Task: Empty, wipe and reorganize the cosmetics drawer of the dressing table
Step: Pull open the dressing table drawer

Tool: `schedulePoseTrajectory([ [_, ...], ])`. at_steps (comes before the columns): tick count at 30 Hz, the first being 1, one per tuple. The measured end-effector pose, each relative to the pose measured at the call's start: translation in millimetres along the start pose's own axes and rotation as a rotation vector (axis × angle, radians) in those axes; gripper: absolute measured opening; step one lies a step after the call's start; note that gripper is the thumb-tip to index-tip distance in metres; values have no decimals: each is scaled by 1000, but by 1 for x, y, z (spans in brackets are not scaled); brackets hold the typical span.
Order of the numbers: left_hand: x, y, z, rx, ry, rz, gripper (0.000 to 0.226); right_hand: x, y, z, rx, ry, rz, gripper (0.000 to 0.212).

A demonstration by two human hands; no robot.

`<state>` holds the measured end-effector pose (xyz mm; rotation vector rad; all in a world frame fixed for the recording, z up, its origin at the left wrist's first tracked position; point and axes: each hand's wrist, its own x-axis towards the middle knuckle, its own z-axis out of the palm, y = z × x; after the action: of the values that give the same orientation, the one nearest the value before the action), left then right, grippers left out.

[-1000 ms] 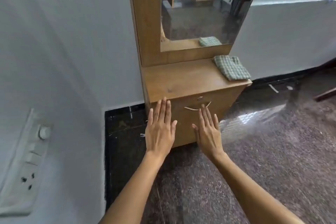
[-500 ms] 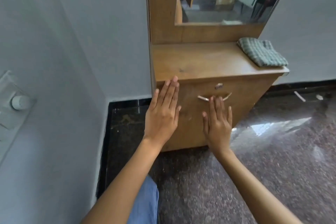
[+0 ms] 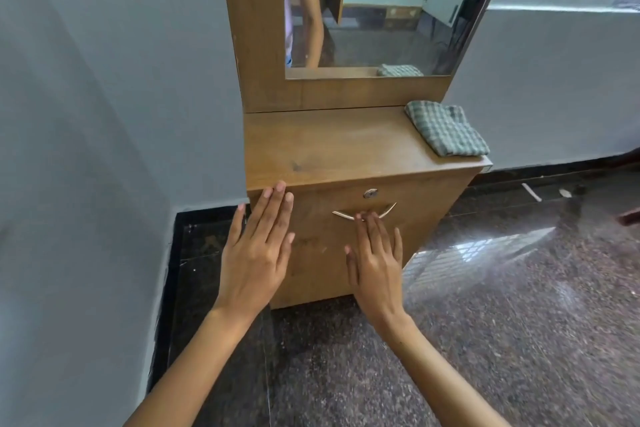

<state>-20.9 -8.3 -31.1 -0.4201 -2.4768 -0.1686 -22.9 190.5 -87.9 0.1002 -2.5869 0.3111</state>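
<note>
The right hand point(image 3: 375, 262) is reaching forward flat and fully spread, palm down, holding nothing; its fingertips point(image 3: 363, 217) are lying over the middle of the curved metal handle point(image 3: 363, 213), though whether they are actually touching it cannot be told. The left hand point(image 3: 258, 253) is likewise stretching out open and empty, fingers together, their tips sitting at the top left corner of the drawer front point(image 3: 346, 236), just under the tabletop's edge. The drawer is standing closed, a smooth wood-grain panel with a small round silver lock point(image 3: 370, 193) above the handle. The dressing table point(image 3: 329, 146) is showing the same brown laminate, its top bare except for a folded green-and-white checked cloth point(image 3: 446, 128) lying at the right rear corner. A framed mirror point(image 3: 377, 3) is rising behind, reflecting an arm and a lilac sleeve. Speckled polished stone floor point(image 3: 485, 322) is gleaming below. No writing is readable.
</note>
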Motion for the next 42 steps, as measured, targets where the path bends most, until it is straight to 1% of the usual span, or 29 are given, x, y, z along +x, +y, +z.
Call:
schedulePoseTrajectory([
  [4, 0, -1, -13, -65, -39, 10, 54, -13, -5, -18, -18, -33, 22, 44],
  [7, -7, 0, -23, -105, -60, 44, 53, -33, -6, -32, 7, -28, 18, 42],
  [9, -16, 4, -34, -157, -38, 89, 49, -48, -9, -46, 82, 8, 42, 41],
  [12, -28, 8, -54, -348, -31, 85, 43, -59, -20, -78, 258, 145, 117, 42],
  [13, -28, 7, -61, -425, -58, 86, 42, -56, -24, -90, 278, 180, 108, 43],
  [15, -23, 4, -69, -554, -148, 137, 42, -44, -30, -109, 240, 190, 25, 42],
  [18, -12, 3, -76, -646, -235, 197, 43, -21, -29, -116, 119, 88, -112, 44],
  [21, -15, 7, -82, -635, -248, 203, 41, -23, -17, -112, 66, -29, -169, 50],
  [23, -23, 11, -84, -618, -225, 203, 38, -31, -12, -113, 85, -41, -171, 49],
  [27, -42, 23, -89, -656, -135, 169, 31, -47, -14, -125, 144, 23, -142, 46],
  [33, -71, 43, -105, -664, -52, 201, 23, -83, -14, -144, 222, 124, -140, 45],
  [37, -85, 52, -117, -681, -66, 233, 19, -105, -12, -153, 242, 144, -136, 43],
  [42, -93, 58, -126, -701, -99, 245, 25, -118, -11, -161, 245, 145, -130, 41],
])
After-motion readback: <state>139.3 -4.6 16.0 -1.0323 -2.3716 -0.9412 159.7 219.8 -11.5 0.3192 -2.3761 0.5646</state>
